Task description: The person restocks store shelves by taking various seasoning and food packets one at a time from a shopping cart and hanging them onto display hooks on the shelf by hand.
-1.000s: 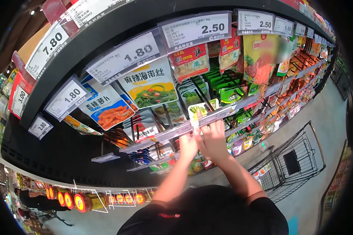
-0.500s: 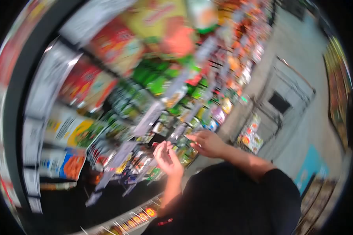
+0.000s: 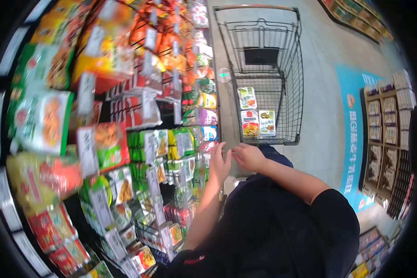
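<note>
In front of my body, my left hand (image 3: 221,162) is raised with its fingers apart and slightly bent, and nothing shows in it. Close beside it, my right hand (image 3: 249,157) has loosely curved fingers pointing left, also with nothing visible in them. Just beyond both hands stands a black wire shopping cart (image 3: 292,92). Inside it lie three food packs: a white and green one (image 3: 247,98), a red and white one (image 3: 250,124) and another white and green one (image 3: 267,123). Neither hand touches the cart.
Along my left runs a shelf of hanging food packets (image 3: 164,143) with price tags (image 3: 87,150). A green and white bag (image 3: 41,120) and a yellowish bag (image 3: 44,180) sit nearer. To the right are a blue floor banner (image 3: 352,125) and a display rack (image 3: 382,134).
My view has turned right, so the cart now stands straight ahead rather than off to the right. The blurred shelf has become sharper. Both hands stay raised close together.
</note>
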The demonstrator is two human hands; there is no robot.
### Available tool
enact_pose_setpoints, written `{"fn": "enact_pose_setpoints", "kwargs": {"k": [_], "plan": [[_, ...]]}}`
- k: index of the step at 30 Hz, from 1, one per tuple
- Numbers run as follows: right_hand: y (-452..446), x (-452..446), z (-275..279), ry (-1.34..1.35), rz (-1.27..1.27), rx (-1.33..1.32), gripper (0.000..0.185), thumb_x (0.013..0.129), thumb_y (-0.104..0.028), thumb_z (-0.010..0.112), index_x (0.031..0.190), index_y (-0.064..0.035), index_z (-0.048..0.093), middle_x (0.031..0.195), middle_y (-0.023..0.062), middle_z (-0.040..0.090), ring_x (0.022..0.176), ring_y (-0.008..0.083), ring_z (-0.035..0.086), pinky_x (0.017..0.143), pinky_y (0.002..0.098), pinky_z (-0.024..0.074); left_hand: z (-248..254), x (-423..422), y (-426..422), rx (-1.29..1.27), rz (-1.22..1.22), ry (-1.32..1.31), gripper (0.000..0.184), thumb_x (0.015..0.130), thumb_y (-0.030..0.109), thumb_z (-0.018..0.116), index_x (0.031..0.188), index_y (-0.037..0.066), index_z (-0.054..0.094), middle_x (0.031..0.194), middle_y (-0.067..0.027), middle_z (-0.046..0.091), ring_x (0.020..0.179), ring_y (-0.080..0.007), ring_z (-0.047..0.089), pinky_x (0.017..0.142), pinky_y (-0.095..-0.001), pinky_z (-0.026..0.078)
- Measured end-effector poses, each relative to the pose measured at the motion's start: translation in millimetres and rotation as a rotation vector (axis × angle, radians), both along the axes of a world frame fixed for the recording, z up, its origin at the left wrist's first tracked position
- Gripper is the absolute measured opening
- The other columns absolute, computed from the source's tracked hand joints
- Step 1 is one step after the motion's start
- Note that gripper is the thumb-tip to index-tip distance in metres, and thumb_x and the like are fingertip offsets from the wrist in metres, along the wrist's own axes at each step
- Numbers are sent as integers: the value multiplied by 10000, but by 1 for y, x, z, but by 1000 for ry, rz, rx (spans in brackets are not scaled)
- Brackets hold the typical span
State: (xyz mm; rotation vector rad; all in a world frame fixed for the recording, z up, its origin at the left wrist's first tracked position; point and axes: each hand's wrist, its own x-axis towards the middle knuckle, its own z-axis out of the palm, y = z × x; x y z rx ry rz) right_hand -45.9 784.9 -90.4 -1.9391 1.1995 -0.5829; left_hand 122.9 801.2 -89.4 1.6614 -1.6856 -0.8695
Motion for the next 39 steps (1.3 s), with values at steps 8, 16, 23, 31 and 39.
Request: {"fn": "enact_pose_setpoints", "kwargs": {"k": [8, 16, 23, 31, 39], "plan": [[-76, -111, -132, 95, -542, 417, 235, 848, -168, 602, 1019, -8, 619, 957, 203, 657, 909, 364, 636, 773, 444, 510, -168, -77, -127, 229, 224, -41, 614, 843, 294, 693, 1289, -40, 434, 1283, -239, 499, 1172, -392, 500, 1012, -410, 399], [-184, -114, -317, 161, -677, 540, 534, 821, -219, 580, 1263, 55, 456, 1053, 292, 632, 990, 456, 608, 880, 493, 494, -219, -93, -144, 303, 376, -89, 279, 936, 203, 563, 1120, 2, 623, 762, -81, 683, 605, -155, 653, 581, -298, 516], [-254, -65, -364, 285, -595, 862, 604, 835, -259, 573, 1338, 21, 392, 1209, 287, 553, 1120, 413, 553, 981, 477, 422, -201, -95, -150, 462, 393, -45, 304, 962, 165, 536, 1194, -26, 578, 1012, -127, 699, 627, -162, 666, 578, -285, 532], [-250, -59, -363, 68, -987, 743, 319, 830, -176, 594, 1112, -27, 613, 1024, 240, 660, 947, 367, 645, 832, 416, 522, -203, -94, -148, 419, 356, -133, 289, 963, 177, 537, 1150, -33, 604, 947, -139, 709, 618, -169, 648, 579, -295, 520], [-250, -91, -321, -314, -918, 776, 170, 875, -128, 587, 927, -9, 698, 824, 106, 684, 737, 204, 627, 653, 347, 489, -193, -96, -155, 493, 353, -211, 280, 956, 224, 540, 1056, -15, 645, 879, -160, 705, 753, -233, 689, 670, -333, 523]]}}
